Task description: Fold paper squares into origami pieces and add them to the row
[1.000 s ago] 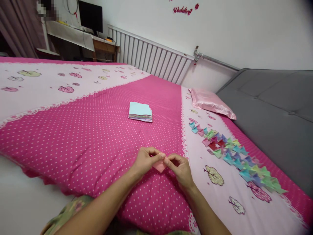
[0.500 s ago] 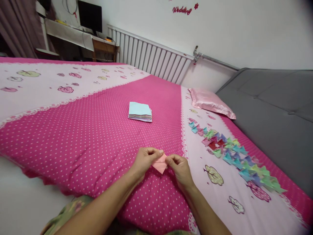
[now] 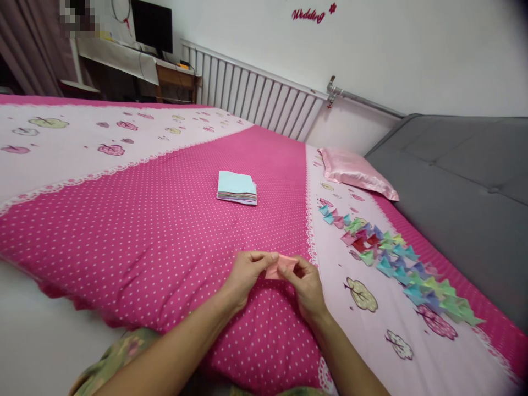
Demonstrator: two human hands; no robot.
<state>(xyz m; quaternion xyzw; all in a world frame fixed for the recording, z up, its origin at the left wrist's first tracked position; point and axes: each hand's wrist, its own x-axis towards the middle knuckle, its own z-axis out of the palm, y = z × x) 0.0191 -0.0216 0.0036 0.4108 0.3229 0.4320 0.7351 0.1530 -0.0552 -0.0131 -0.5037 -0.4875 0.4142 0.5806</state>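
Note:
A small folded piece of salmon-pink paper (image 3: pixel 274 270) is held between both hands, just above the bed's near edge. My left hand (image 3: pixel 247 274) pinches its left upper corner between thumb and fingers. My right hand (image 3: pixel 306 280) grips the right side, the thumb lying across the front and the fingers behind. The paper now looks like a small, roughly rectangular shape; its back is hidden. Farther up the bed lies a stack of square paper sheets (image 3: pixel 237 184), pale blue on top.
Rows of folded paper shapes (image 3: pixel 396 264) in several colours lie on the bed's right side. Beyond them are a pink satin pillow (image 3: pixel 355 170) and a grey headboard (image 3: pixel 462 181). A white radiator (image 3: pixel 247 88) and a desk with a monitor (image 3: pixel 152 27) stand at the back.
The paper's downward-pointing corner no longer shows, and its outline has become flatter and wider. My right thumb has moved across the paper's front. The stack and folded shapes stay put.

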